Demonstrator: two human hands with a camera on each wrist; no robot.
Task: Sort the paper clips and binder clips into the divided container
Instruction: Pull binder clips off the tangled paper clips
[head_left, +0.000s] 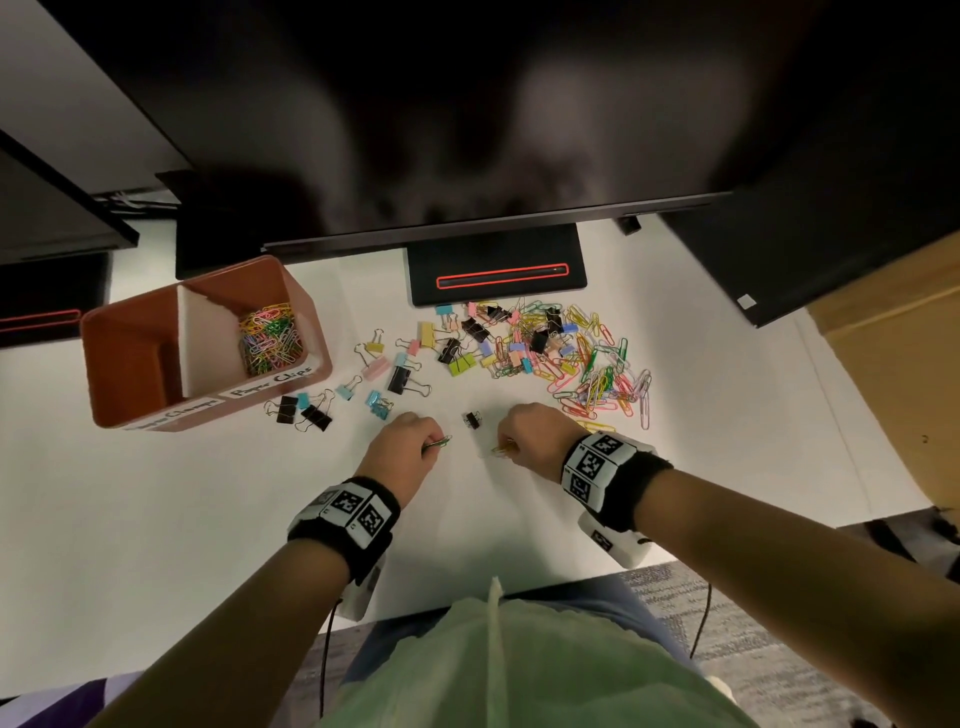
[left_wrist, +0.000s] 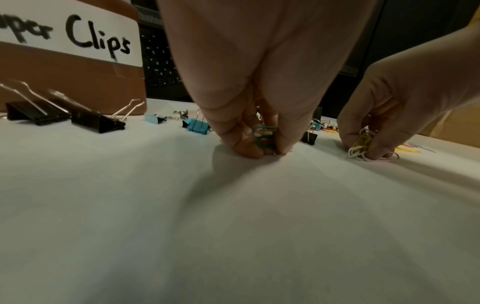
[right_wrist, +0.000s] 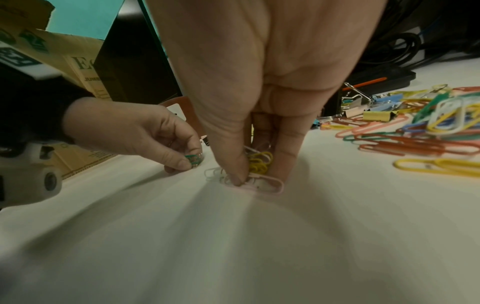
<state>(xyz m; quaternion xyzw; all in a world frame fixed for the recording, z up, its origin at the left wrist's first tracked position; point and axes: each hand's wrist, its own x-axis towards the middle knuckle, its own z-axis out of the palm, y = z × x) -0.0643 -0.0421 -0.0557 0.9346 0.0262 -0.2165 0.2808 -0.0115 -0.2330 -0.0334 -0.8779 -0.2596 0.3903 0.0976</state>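
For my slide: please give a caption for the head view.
Both hands pinch paper clips beside the divided container.

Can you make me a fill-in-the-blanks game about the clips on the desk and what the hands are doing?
1. The left hand pinches a ____ paper clip.
2. The right hand gathers mostly ____ paper clips.
3. The divided container has paper clips in only ____ compartment.
4. Between the hands lies a small ____ binder clip.

Missing words: green; yellow; one; black

Monitor (head_left: 467, 104), stand base (head_left: 496, 270), cardboard box (head_left: 893, 338).
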